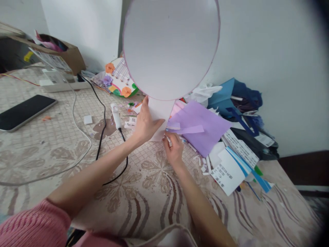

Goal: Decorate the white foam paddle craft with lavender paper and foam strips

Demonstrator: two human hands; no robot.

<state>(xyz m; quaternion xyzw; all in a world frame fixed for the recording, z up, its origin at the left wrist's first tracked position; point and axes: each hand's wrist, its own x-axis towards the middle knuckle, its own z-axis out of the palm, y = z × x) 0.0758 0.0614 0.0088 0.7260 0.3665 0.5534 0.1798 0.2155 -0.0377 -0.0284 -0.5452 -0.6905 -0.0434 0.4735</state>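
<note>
A large round white card with a thin purple rim (171,51) stands upright on a broad white paper handle (159,111), like a big hand fan. My left hand (146,125) grips this handle from the left, its thumb lying across the front. At the handle's lower right edge, my right hand (174,147) has thumb and fingers pinched together. Something small and bluish shows at those fingertips, too small to name. Just right of the handle lie a purple sheet (203,127) and a narrow lilac strip (191,129).
A white corded tool (116,116) lies left of my hands, its black cable crossing the patterned tablecloth (144,192). Farther left are a phone (25,111), a power strip (68,85) and a cardboard box (73,56). Paper scraps, printed cards (228,173) and a blue bag (223,97) crowd the right.
</note>
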